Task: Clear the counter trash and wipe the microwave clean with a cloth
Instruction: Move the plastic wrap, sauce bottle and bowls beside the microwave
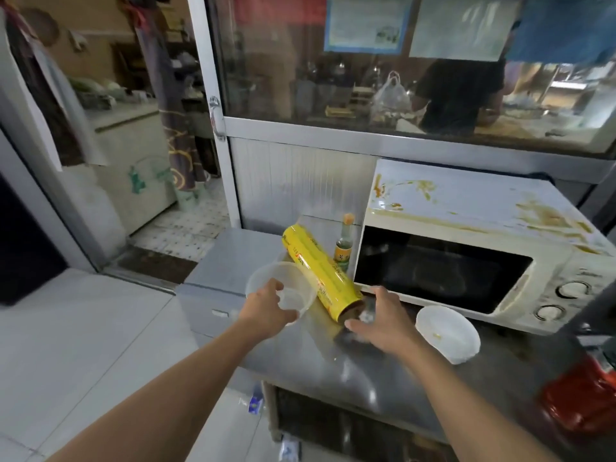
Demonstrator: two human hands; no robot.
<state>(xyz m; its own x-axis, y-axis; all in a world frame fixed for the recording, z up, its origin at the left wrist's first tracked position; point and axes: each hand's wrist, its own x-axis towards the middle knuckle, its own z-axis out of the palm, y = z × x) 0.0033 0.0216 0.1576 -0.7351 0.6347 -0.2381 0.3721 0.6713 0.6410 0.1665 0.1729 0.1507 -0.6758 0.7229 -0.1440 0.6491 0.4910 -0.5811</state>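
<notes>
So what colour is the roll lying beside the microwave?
Yellow, with red and dark print, seen in the head view: the roll by the microwave.

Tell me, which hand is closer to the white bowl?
Right. The right hand is just left of the white bowl, over something dark. The left hand is farther left, beyond the yellow roll, holding a clear tub.

Probably a commercial kitchen: steel counter (336, 365), stained microwave (466, 228), serving window (366, 78).

Two hands: the left hand (266, 310) and right hand (380, 320). Two plastic containers: one clear container (283, 288), one white bowl (448, 333). One microwave (466, 248), one yellow roll (320, 271), one bottle (343, 245).
</notes>
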